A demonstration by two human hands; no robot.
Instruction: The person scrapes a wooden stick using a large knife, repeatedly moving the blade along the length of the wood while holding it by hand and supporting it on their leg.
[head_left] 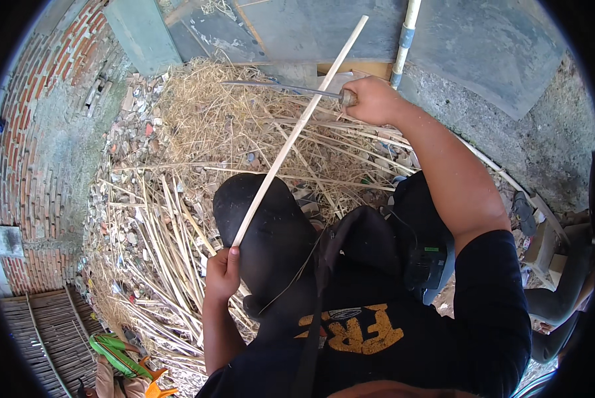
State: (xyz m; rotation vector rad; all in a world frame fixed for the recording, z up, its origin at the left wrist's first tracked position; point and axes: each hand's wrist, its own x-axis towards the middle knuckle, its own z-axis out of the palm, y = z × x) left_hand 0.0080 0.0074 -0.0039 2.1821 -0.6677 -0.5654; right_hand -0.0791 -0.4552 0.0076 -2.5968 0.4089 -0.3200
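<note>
A long pale strip of split bamboo point(285, 147) slants from near left up to the far right, passing over my dark-clad knee. My left hand point(223, 272) grips its near end, with the thumb along the strip. In my right hand point(374, 101), the fingers are closed around the short wooden handle of a long knife point(277, 85). Its dark, narrow blade points left and crosses the strip toward the far end. Whether the edge touches the strip, I cannot tell.
Many bamboo strips point(168, 255) lie on rubble at my left, and curly shavings point(198, 109) are heaped ahead. Grey panels point(350, 33) and a pale pipe point(405, 43) stand behind them. Left rises a brick wall point(39, 152). A person in green point(115, 355) shows at lower left.
</note>
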